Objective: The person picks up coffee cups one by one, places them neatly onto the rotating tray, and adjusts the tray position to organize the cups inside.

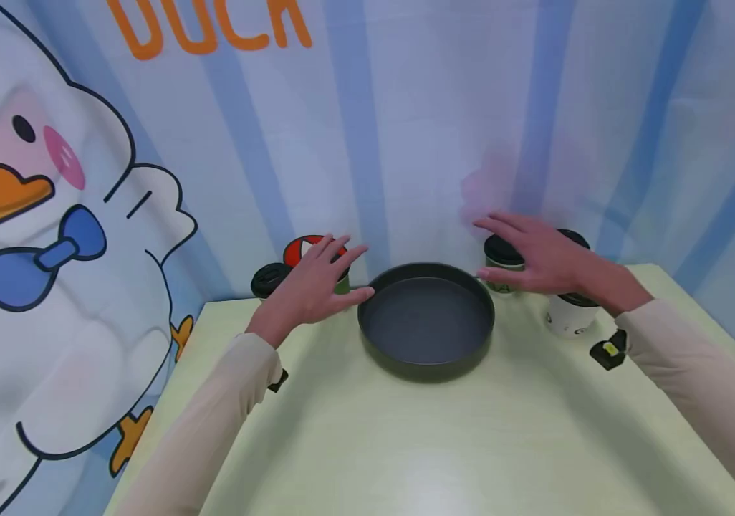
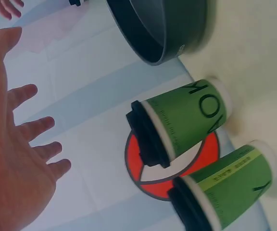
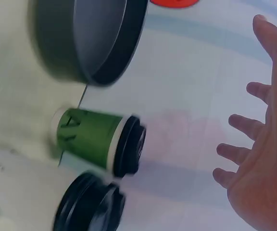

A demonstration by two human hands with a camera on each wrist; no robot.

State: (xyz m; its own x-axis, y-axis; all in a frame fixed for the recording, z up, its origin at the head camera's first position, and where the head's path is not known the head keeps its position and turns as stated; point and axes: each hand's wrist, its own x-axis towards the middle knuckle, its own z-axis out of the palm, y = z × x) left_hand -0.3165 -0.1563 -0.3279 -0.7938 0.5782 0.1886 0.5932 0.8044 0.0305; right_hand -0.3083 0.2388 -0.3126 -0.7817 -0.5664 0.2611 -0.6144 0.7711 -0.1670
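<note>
Pan [image 1: 427, 319]: on your tabletop [image 1: 419, 430].
Backdrop [image 1: 419, 143]: "DUCK", tops cropped, behind the pan.
Green cup [image 2: 184, 125]: big O, left of the pan.
Your left hand [image 1: 312, 287], right hand [image 1: 538, 254]: fingers spread, empty, flanking the pan.

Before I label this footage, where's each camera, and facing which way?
Head: head-worn, facing forward and down at the pan; left hand, right hand, sleeves show.
Left wrist: on that wrist, facing two green cups; both hands show.
Right wrist: on its wrist, facing green cup and white cup; right hand shows.
Wrist views share the pan.
</note>
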